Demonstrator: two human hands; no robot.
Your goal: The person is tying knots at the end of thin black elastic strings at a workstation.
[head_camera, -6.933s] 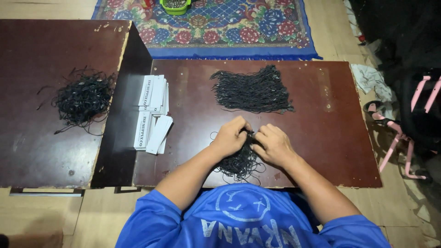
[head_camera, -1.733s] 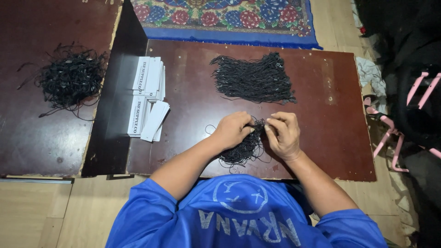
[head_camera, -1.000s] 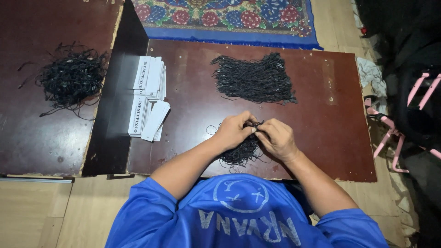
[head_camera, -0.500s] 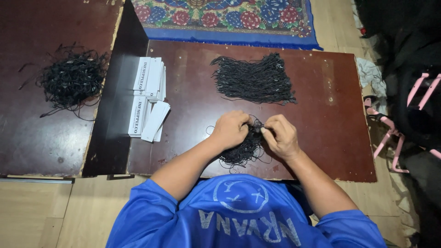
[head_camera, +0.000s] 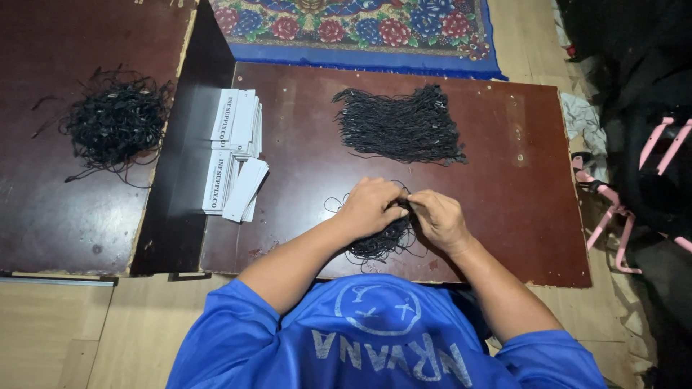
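1. A small tangle of black cords (head_camera: 380,241) is being worked near the table's (head_camera: 519,216) front edge; it looks light, limp and snag-prone, best pinched at a single strand.
2. It is being pinched between the left hand (head_camera: 369,207) and right hand (head_camera: 440,218), both closed narrowly.
3. A neater cord pile (head_camera: 400,126) is lying toward the back edge, white tags (head_camera: 234,155) at the left edge.

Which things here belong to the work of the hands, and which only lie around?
In the work:
left hand
right hand
small bundle of black cords under both hands

Lying around:
tidy pile of black cords
tangled heap of black cords
white paper tags
patterned rug
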